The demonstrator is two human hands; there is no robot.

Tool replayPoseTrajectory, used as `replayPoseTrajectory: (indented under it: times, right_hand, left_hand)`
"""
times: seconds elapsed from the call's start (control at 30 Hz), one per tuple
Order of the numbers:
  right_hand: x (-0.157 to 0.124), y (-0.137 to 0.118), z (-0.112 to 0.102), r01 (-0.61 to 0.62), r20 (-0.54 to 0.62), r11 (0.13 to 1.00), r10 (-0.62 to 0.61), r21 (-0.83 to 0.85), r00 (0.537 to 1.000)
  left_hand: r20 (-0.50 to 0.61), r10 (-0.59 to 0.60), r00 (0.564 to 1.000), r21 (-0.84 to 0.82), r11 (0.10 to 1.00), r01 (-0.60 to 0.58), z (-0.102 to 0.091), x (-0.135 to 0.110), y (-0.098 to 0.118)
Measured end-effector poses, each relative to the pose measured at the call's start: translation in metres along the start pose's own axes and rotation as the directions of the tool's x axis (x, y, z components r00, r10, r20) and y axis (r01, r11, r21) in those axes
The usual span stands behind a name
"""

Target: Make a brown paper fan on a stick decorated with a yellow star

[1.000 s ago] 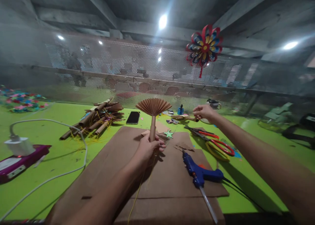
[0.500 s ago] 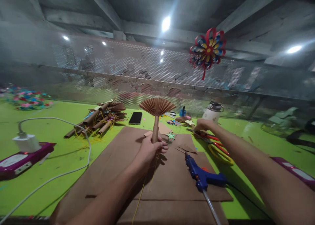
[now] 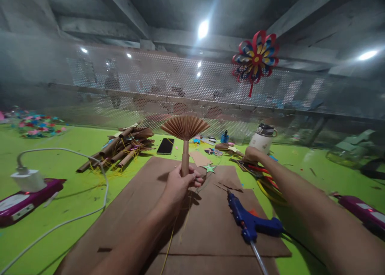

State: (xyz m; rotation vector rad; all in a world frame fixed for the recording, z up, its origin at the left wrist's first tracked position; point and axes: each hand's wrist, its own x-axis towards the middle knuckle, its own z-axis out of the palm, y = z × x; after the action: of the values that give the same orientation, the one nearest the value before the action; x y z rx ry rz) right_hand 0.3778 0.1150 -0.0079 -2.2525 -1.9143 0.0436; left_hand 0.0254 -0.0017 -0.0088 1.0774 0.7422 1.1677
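Note:
My left hand (image 3: 183,180) is closed around the rolled brown handle of a pleated paper fan (image 3: 185,127), which stands upright over the cardboard. Yellow thread (image 3: 170,243) trails below this hand. My right hand (image 3: 252,154) reaches forward to the right, its fingers curled down by the scissors with red handles (image 3: 259,169); what the fingertips hold is hidden. Behind the red handles lie yellow handles (image 3: 270,195), partly covered by my forearm. A green paper star (image 3: 209,168) lies on the cardboard. A blue glue gun (image 3: 249,219) rests on the cardboard's right side.
Cardboard sheets (image 3: 135,211) cover the front of the green table (image 3: 72,146). Rolled paper pieces (image 3: 120,148) are piled at left, beside a phone (image 3: 165,146). A white bottle (image 3: 263,138) stands behind my right hand. A purple power strip (image 3: 33,201) and white cable (image 3: 106,178) lie left.
The view has shifted slightly. The fan in my left hand has moved a little left. My right hand has gone slightly right and down, closer over the scissors.

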Motion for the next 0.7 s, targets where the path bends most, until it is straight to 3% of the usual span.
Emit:
replayPoseTrajectory:
  times: [0.13,0.33,0.43,0.7]
  right_hand:
    - [0.005,0.014,-0.025,-0.107,-0.061,0.993,0.105,-0.043,0.993]
    - [0.003,0.034,-0.111,-0.067,-0.080,0.998,0.066,-0.015,0.995]
    - [0.001,0.028,-0.140,-0.029,-0.155,0.999,0.027,-0.014,0.988]
    - [-0.009,0.010,-0.145,-0.127,-0.359,0.992,0.110,-0.024,0.927]
  left_hand:
    - [-0.012,0.010,1.000,0.012,1.000,-0.010,0.000,0.001,0.002]
    - [0.014,0.016,1.000,0.026,1.000,-0.016,0.003,0.000,0.000]
    - [0.009,0.020,1.000,0.007,1.000,-0.020,0.003,-0.001,0.002]
    - [0.020,0.024,1.000,0.006,1.000,-0.024,-0.002,0.001,0.000]
